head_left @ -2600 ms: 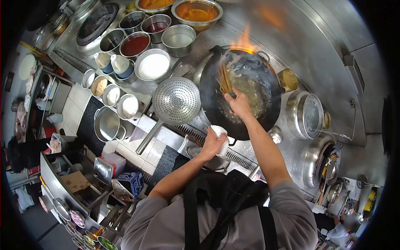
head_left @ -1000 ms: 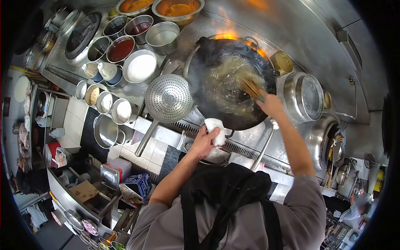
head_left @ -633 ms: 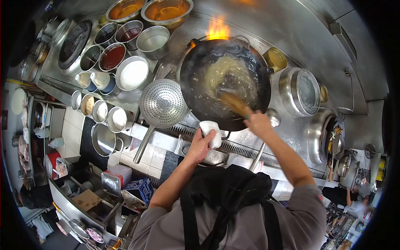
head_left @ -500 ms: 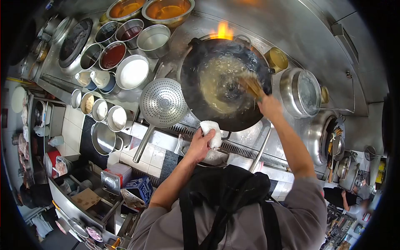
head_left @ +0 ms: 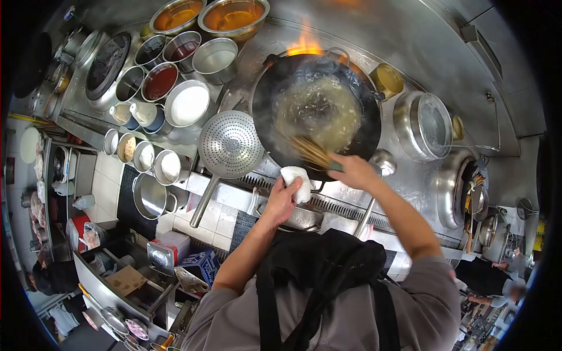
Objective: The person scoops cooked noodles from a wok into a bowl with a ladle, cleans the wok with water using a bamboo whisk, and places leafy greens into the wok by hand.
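Observation:
My right hand is closed round the green end of a bamboo brush, whose bristles lie in the near part of a large black wok. Cloudy, bubbling liquid swirls inside the wok, and flames rise behind its far rim. Just below the wok's near edge, my left hand grips a folded white cloth. Left of the wok lies a perforated steel strainer with its handle toward me. A steel ladle rests at the wok's right, partly behind my right forearm.
Bowls of orange liquid, a red sauce pot and a white-filled bowl stand at the upper left. To the right are a gold can and a steel pot. Another person is at the far right.
The brush in my right hand has swept from the wok's right side to its near left part. My left hand keeps the cloth near the same spot.

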The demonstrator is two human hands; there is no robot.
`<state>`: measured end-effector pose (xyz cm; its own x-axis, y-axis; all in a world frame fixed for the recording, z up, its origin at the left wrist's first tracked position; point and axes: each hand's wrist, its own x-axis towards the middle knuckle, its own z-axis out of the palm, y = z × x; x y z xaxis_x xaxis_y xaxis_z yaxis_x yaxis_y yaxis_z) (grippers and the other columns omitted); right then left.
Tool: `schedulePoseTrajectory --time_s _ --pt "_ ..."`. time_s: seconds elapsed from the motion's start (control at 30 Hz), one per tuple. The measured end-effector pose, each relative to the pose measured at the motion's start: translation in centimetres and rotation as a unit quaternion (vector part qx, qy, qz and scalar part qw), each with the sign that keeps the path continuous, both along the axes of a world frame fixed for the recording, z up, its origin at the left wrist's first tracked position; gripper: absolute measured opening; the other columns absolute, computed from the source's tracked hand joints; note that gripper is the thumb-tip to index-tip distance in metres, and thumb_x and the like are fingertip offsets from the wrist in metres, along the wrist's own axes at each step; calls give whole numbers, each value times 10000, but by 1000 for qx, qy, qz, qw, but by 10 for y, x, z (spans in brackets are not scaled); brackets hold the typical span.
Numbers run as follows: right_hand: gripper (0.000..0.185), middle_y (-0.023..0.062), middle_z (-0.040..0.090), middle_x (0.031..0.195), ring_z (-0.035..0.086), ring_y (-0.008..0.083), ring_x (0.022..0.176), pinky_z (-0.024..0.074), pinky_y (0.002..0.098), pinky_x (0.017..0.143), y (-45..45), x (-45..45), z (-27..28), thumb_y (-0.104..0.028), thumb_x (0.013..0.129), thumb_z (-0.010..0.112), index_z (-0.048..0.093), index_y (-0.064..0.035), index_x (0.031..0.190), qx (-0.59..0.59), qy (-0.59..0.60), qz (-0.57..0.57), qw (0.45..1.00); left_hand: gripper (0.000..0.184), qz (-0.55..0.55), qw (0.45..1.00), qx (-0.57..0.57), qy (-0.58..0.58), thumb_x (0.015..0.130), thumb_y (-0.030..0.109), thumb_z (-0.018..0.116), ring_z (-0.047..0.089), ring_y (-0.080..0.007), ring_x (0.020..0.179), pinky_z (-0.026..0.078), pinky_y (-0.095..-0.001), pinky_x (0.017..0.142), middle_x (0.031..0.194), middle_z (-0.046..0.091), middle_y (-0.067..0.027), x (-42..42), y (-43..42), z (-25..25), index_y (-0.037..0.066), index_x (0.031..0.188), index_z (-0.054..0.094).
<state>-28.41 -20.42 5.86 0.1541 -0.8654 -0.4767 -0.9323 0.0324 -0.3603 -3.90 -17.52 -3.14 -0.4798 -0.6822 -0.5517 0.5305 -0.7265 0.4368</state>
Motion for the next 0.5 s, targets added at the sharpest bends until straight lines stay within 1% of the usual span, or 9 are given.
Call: schedulePoseTrajectory --time_s 0.1,0.17,0.2,0.23,0.33,0.37,0.4,0.43,0.5 --pt "546 215 716 1003 691 403 976 552 511 842 -9 -56 31 -350 889 708 547 -199 1389 59 176 12 982 265 -4 1000 12 8 1016 157 621 656 -167 983 560 -346 831 1097 657 -55 0 0 1 40 1245 556" --pt "471 203 713 1029 694 402 982 562 508 832 -30 -81 4 -339 904 688 563 -162 1322 -31 207 -29 977 267 -6 1000 28 10 1017 158 620 656 -168 981 560 -345 836 1099 657 -57 0 0 1 40 1249 556" --pt "461 206 710 1048 696 399 987 568 503 835 -46 -75 -6 -341 912 680 565 -137 1309 -51 224 -55 972 302 -12 1000 23 14 1020 161 609 654 -203 1004 577 -405 854 1132 645 -81 1 0 0 20 1278 537" --pt "471 220 710 1045 693 411 992 562 514 850 -62 -60 -20 -336 920 667 548 -130 1327 -43 219 -77 972 337 -18 1000 18 18 1023 163 599 653 -239 1028 593 -464 872 1166 633 -106 2 0 0 0 1307 518" --pt "461 248 706 1035 692 436 996 559 528 874 -84 10 -49 -353 936 635 526 -104 1309 -23 160 -135 977 335 -29 1000 10 -2 1021 164 604 656 -237 1027 596 -461 866 1159 637 -103 1 -1 -2 2 1301 519" --pt "487 262 703 1024 689 449 994 558 533 872 -80 33 -49 -351 939 632 513 -111 1346 -30 134 -136 981 335 -32 999 9 0 1021 164 604 656 -237 1027 596 -461 866 1159 637 -103 0 -1 -5 2 1301 519" --pt "522 287 678 1069 691 447 1002 571 509 873 -69 52 -42 -341 944 630 484 -48 1350 -40 118 -117 985 328 -21 1000 1 -6 1019 160 606 658 -235 1024 597 -458 864 1154 639 -102 -1 0 -8 6 1296 523" --pt "538 298 670 1066 690 440 1001 568 517 864 -55 60 -44 -343 934 643 481 -47 1352 -60 102 -94 989 322 -9 1000 -6 -12 1017 157 608 660 -232 1022 598 -456 863 1149 642 -101 -2 1 -10 9 1291 527" --pt "543 280 668 1061 688 435 1002 566 520 855 -29 58 -21 -347 926 657 482 -78 1364 -10 88 -60 994 310 -8 1000 -5 -18 1014 154 613 663 -228 1013 597 -448 862 1145 644 -99 -3 2 -9 11 1278 534"
